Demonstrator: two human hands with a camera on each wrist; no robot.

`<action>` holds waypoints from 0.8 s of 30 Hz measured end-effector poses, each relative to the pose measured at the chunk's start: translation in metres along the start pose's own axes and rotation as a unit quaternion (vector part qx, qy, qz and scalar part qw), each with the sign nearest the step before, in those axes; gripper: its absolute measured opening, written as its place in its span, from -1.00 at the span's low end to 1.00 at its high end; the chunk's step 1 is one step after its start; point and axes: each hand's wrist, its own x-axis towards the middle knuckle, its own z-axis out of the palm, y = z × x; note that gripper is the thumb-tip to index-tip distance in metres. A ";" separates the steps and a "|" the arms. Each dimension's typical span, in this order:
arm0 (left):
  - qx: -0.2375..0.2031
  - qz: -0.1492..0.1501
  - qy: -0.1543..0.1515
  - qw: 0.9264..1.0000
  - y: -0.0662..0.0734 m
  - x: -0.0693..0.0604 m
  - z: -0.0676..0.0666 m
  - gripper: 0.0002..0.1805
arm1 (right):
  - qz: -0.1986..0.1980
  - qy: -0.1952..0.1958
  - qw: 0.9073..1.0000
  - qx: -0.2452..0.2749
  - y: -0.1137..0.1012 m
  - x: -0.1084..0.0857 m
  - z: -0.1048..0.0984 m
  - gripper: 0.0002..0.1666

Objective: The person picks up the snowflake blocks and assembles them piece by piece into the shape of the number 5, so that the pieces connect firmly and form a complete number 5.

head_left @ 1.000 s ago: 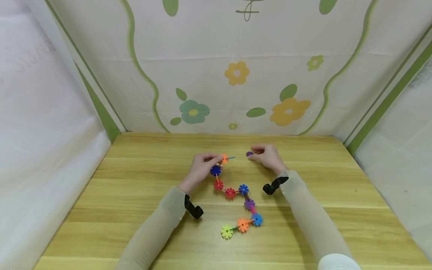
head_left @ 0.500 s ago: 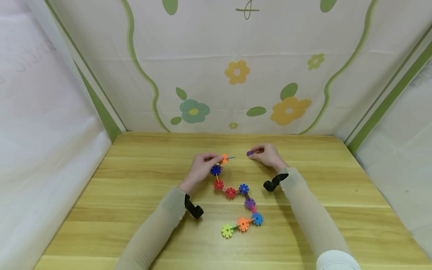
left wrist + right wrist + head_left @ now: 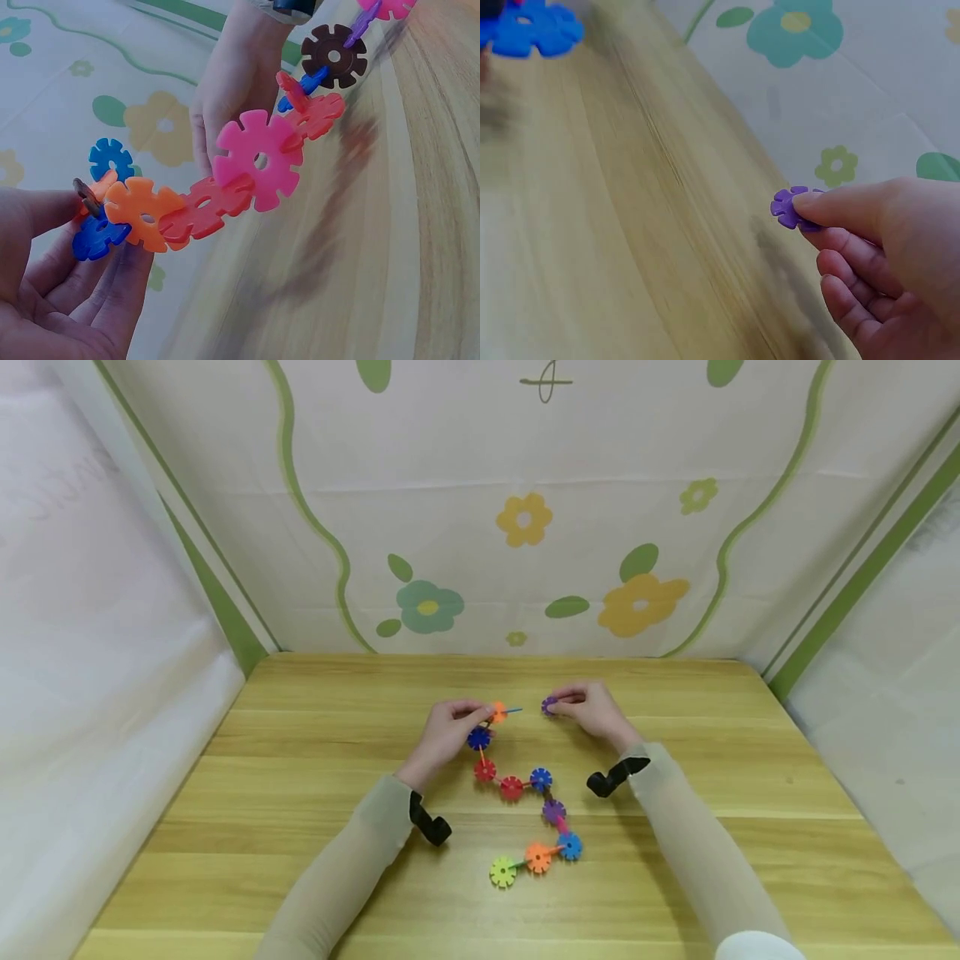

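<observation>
My left hand (image 3: 447, 732) pinches the upper end of a chain of slotted plastic discs, near an orange disc (image 3: 499, 713). A blue disc (image 3: 112, 158) joined edge-on to that orange one points to the right. In the left wrist view the chain's pink disc (image 3: 259, 159) and a brown disc (image 3: 334, 56) trail away over the table. Thumb and fingers of my right hand (image 3: 592, 706) pinch a single purple disc (image 3: 791, 207), apart from the chain's end by a short gap. The chain curves down to a yellow-green disc (image 3: 503, 872).
The wooden table (image 3: 675, 793) carries the chain between my forearms. Behind it rises a pale cloth wall (image 3: 465, 460) with printed flowers, and further cloth panels stand at the left and right. A black strap (image 3: 430, 821) hangs off the left wrist, another off the right.
My right hand has moved slightly left with the purple disc and turned it, so more of its flat face shows. The left hand and the chain stay almost still.
</observation>
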 end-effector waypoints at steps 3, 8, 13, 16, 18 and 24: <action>0.004 0.002 0.001 1.000 0.000 0.001 0.001 -0.72 | -0.005 0.005 1.000 0.013 -0.003 -0.006 0.001 -0.72; 0.023 0.006 0.008 1.000 0.001 0.002 0.002 -0.69 | 0.000 0.016 0.997 0.072 -0.012 -0.018 0.002 -0.71; 0.016 0.000 0.008 1.000 0.003 -0.001 0.002 -0.73 | 0.009 0.016 0.989 0.147 -0.021 -0.027 0.004 -0.65; 0.021 0.002 0.007 1.000 0.002 0.000 0.002 -0.73 | 0.006 0.010 0.986 0.165 -0.028 -0.033 0.007 -0.62; 0.026 0.007 0.006 1.000 -0.004 0.003 0.001 -0.72 | 0.005 0.008 0.985 0.173 -0.033 -0.036 0.010 -0.63; 0.021 0.010 0.004 1.000 -0.006 0.003 0.002 -0.70 | -0.005 0.012 0.983 0.185 -0.042 -0.041 0.017 -0.64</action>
